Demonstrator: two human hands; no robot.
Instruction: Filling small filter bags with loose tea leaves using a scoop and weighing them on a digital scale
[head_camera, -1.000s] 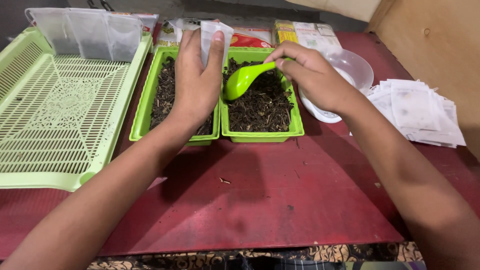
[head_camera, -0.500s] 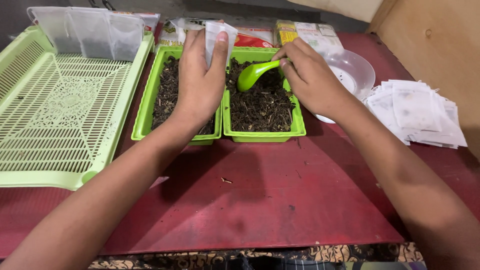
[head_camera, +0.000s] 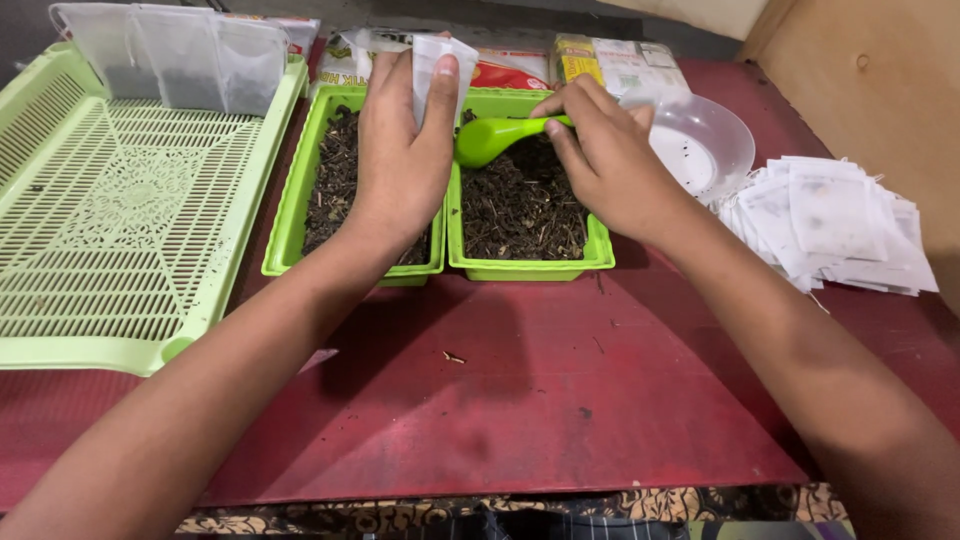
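My left hand (head_camera: 400, 150) pinches the limp, featherlight white filter bag (head_camera: 437, 62) near its mouth, while my right hand (head_camera: 600, 150) grips the rigid green scoop (head_camera: 490, 137) by its handle.

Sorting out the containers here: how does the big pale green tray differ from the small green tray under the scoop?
The big tray is pale green, with a perforated lattice floor; the small tray is brighter green with solid walls. The big tray holds only a few filled sachets along its far edge; the small tray is filled with dark dried leaves. The big tray is far wider. Both are rectangular plastic trays resting on the red table.
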